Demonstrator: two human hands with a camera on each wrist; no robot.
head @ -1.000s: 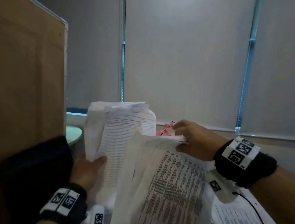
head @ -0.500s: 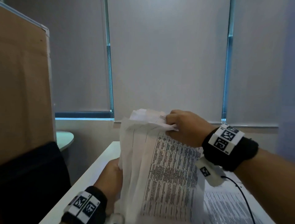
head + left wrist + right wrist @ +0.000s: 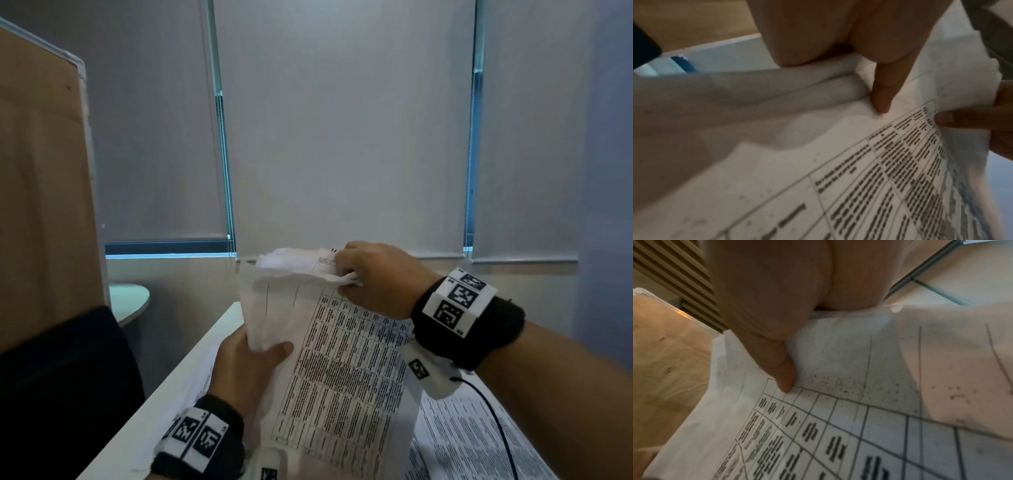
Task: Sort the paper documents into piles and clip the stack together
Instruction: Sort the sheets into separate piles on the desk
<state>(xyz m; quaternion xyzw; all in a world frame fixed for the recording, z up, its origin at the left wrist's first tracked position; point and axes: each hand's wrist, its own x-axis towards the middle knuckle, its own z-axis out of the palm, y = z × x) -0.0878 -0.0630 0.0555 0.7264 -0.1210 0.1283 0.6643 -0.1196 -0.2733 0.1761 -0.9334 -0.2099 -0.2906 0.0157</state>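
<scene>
Stack [image 3: 342, 370] lower, both hands [image 3: 373, 277] gripping.

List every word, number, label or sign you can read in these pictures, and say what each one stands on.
Paper stack, held by the left hand and right hand: a printed table, blurred, unreadable.
Sheets on the table: print too small.
Wrist bands: black-and-white square code markers, no words.
No text can be read.

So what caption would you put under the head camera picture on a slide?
Both hands hold a paper stack upright over the desk: left hand at its side, right hand pinching the top.
</scene>
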